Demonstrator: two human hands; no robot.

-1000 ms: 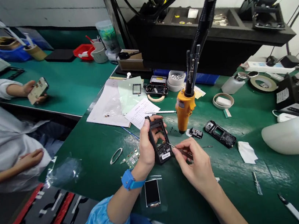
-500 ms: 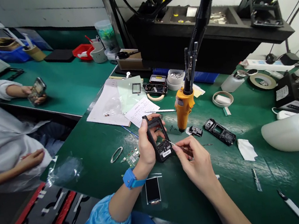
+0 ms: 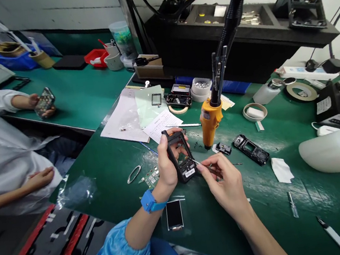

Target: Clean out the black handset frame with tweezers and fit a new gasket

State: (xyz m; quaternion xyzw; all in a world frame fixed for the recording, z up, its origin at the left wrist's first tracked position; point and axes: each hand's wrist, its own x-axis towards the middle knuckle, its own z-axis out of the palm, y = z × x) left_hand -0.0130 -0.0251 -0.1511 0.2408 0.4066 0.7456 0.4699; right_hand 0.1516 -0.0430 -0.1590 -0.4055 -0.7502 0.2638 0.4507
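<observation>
Fingers of my left hand (image 3: pixel 166 168) are wrapped around a black device housing (image 3: pixel 185 167), the thumb along its left edge and the other fingertips curled behind, showing through its window. It stands tilted up between my two hands, above the green tabletop (image 3: pixel 202 224), with a white label (image 3: pixel 190 172) at its lower end. Thumb and fingers of my right hand (image 3: pixel 224 179) are pinched on a slim tool (image 3: pixel 195 161), whose pale tip meets the housing's right rim just below the window; I cannot tell whether it is pressing.

Just left of my left fingers lies a circuit board (image 3: pixel 152 176), partly hidden by the hand, and past it a pale oval ring (image 3: pixel 134 174). Nearer to me than those fingers lies a display panel (image 3: pixel 174 215). Beyond my right fingertips hangs an orange driver (image 3: pixel 210 119), with a small black part (image 3: pixel 223 148) near its tip. Right of the same fingers lies another black shell (image 3: pixel 251 150). Well apart from my left fingers, farther left, a co-worker's hand holds a phone-like device (image 3: pixel 45 102).
</observation>
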